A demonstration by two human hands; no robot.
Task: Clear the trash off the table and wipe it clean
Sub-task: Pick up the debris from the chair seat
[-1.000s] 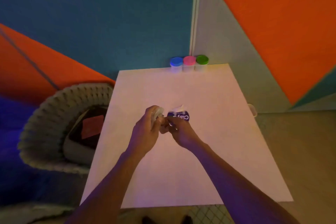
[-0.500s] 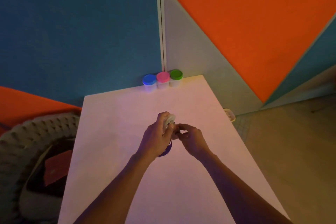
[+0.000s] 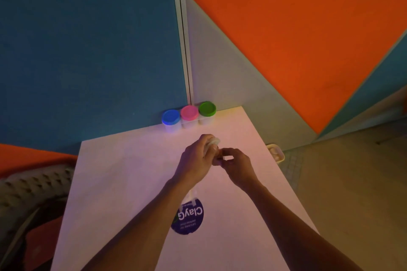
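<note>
My left hand (image 3: 193,160) is closed around a small pale crumpled piece of trash (image 3: 213,141), held above the middle of the white table (image 3: 123,182). My right hand (image 3: 236,164) meets it from the right, its thumb and fingertips pinched on the same piece where the hands touch. I cannot tell what the piece is. A round dark-blue "Clay" label (image 3: 189,219) with a white scrap at its top lies flat on the table, partly under my left forearm.
Three small tubs stand in a row at the table's far edge, with blue (image 3: 171,117), pink (image 3: 189,112) and green (image 3: 207,108) lids. A wicker basket (image 3: 28,185) holding dark items sits left of the table. A small cream container (image 3: 276,153) is beyond the right edge.
Both hands have lifted off the blue label and moved toward the far tubs, still together on the pale piece. The label now lies uncovered nearer me. The view has swung right.
</note>
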